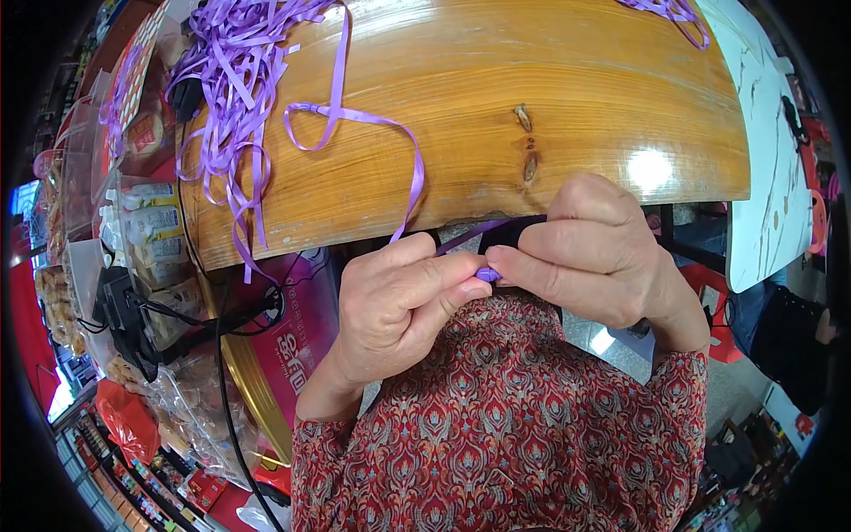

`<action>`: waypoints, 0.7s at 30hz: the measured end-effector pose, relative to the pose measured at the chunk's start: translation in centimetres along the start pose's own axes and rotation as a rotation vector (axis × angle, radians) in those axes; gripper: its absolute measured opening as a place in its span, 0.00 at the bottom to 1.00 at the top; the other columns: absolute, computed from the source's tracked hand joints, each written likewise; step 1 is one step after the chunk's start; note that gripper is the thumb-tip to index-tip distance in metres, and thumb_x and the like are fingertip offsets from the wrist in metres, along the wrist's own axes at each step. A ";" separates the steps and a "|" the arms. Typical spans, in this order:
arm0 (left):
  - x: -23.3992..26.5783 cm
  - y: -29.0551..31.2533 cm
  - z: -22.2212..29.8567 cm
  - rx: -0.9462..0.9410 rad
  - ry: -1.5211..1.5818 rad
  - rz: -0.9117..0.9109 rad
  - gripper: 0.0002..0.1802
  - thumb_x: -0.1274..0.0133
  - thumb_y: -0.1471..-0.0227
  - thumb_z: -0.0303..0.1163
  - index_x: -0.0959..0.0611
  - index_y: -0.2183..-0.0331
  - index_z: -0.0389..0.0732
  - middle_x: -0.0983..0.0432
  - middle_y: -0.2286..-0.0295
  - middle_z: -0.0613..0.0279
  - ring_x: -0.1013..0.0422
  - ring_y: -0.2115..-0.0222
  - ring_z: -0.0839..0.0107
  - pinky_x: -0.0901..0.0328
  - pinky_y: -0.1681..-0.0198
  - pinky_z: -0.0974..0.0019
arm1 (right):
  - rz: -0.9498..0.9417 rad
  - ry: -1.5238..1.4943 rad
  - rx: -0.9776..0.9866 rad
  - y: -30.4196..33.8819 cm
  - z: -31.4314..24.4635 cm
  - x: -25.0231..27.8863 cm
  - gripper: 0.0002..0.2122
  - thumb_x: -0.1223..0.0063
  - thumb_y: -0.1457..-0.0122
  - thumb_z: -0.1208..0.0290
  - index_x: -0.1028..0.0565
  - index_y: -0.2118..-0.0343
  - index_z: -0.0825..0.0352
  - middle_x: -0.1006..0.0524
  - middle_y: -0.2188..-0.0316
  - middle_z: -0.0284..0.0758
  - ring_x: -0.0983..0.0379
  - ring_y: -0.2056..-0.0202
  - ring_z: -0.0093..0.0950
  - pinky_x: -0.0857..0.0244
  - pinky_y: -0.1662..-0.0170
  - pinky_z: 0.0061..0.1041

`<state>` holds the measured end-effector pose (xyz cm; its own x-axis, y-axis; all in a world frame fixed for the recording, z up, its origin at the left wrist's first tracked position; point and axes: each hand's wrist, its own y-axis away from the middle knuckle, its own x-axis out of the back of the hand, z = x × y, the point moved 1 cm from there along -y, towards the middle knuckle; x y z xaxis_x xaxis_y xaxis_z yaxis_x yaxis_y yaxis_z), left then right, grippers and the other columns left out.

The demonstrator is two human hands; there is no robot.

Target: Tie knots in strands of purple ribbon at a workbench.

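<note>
Close in front of my body, just off the near edge of the wooden table (620,115), my two hands meet. Between their fingertips is a small folded or knotted bit of purple ribbon (487,274). My left hand (394,306) pinches it with thumb and forefinger, and my right hand (594,253) pinches it from the other side. From my left hand a length of ribbon (415,168) runs up onto the tabletop and loops back toward a big tangled heap of purple ribbon (239,80) at the far left. Another stretch of ribbon passes behind my fingers to my right hand.
A smaller bunch of purple ribbon (678,13) lies at the far right of the table. A white marbled table (767,168) adjoins on the right. Packaged goods (151,222), a black device with cables (124,310) and a pink box (301,328) crowd the left.
</note>
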<state>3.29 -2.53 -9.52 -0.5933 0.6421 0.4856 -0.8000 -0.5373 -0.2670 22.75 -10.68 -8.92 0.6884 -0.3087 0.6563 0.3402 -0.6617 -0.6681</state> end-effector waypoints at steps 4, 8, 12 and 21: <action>0.3 -0.3 0.8 -0.040 -0.108 -0.032 0.09 0.37 0.58 0.29 0.17 0.71 0.38 0.40 0.85 0.63 0.41 0.87 0.71 0.48 0.85 0.68 | -0.038 0.077 0.048 -0.1 -0.5 -0.1 0.12 0.43 0.66 0.73 0.25 0.76 0.73 0.35 0.80 0.31 0.37 0.77 0.26 0.45 0.79 0.24; 0.4 -0.5 1.3 -0.124 -0.212 -0.068 0.11 0.36 0.61 0.30 0.18 0.72 0.38 0.43 0.86 0.64 0.41 0.88 0.71 0.48 0.86 0.67 | -0.098 0.036 0.021 0.3 -0.7 0.2 0.18 0.42 0.70 0.73 0.22 0.70 0.74 0.29 0.79 0.33 0.39 0.79 0.25 0.47 0.80 0.23; 0.2 -0.7 1.7 -0.257 -0.335 -0.074 0.12 0.36 0.64 0.32 0.19 0.73 0.38 0.44 0.86 0.66 0.41 0.89 0.72 0.49 0.87 0.66 | -0.044 -0.065 -0.050 0.7 -0.6 0.0 0.15 0.39 0.68 0.74 0.23 0.72 0.73 0.30 0.79 0.33 0.39 0.81 0.26 0.47 0.81 0.24; 0.7 -1.5 1.9 -0.338 -0.208 -0.245 0.12 0.36 0.65 0.31 0.20 0.75 0.37 0.45 0.86 0.67 0.40 0.89 0.73 0.47 0.88 0.68 | -0.139 -0.461 -0.230 0.7 -0.4 0.2 0.08 0.39 0.53 0.73 0.24 0.73 0.71 0.30 0.79 0.34 0.36 0.78 0.32 0.44 0.77 0.28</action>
<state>4.22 -2.32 -7.15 -0.3802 0.5856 0.7159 -0.9192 -0.1532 -0.3629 22.91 -11.46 -9.14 0.8747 0.0903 0.4762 0.3345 -0.8236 -0.4581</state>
